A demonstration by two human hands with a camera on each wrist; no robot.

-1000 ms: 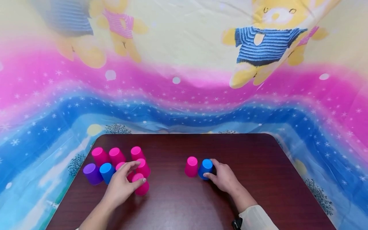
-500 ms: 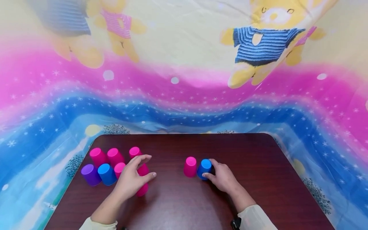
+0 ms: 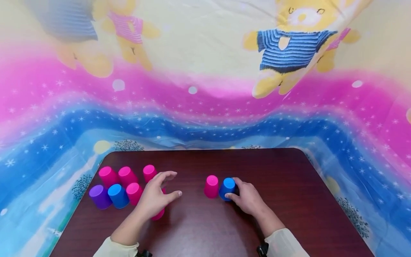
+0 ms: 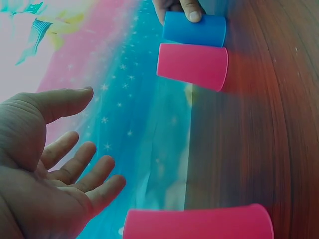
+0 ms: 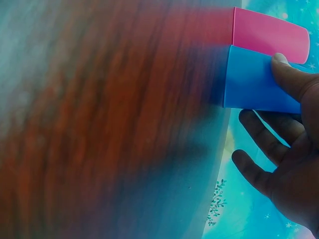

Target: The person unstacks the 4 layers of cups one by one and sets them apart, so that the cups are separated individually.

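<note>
In the head view my right hand (image 3: 249, 199) grips an upside-down blue cup (image 3: 226, 187) standing on the table, thumb on its near side. A pink cup (image 3: 211, 187) stands upside down just left of it; from the right wrist they look side by side. My left hand (image 3: 152, 200) hovers with fingers spread and nothing between them. It partly covers some pink cups, one of them a near pink cup (image 3: 158, 215) below the hand. The left wrist view has the fingers (image 4: 82, 167) apart from the pink cup (image 4: 199, 224) at the bottom.
On the table's left stand a purple cup (image 3: 100, 197), another blue cup (image 3: 118, 196) and several pink cups, including a back pink cup (image 3: 149, 172) and a front pink cup (image 3: 134, 193), all upside down. The dark wooden table (image 3: 205, 228) borders a patterned cloth backdrop (image 3: 192, 117).
My left hand has moved right, away from the near pink cups it was around, its fingers free. The right hand stays on the blue cup. The head view has shifted slightly.
</note>
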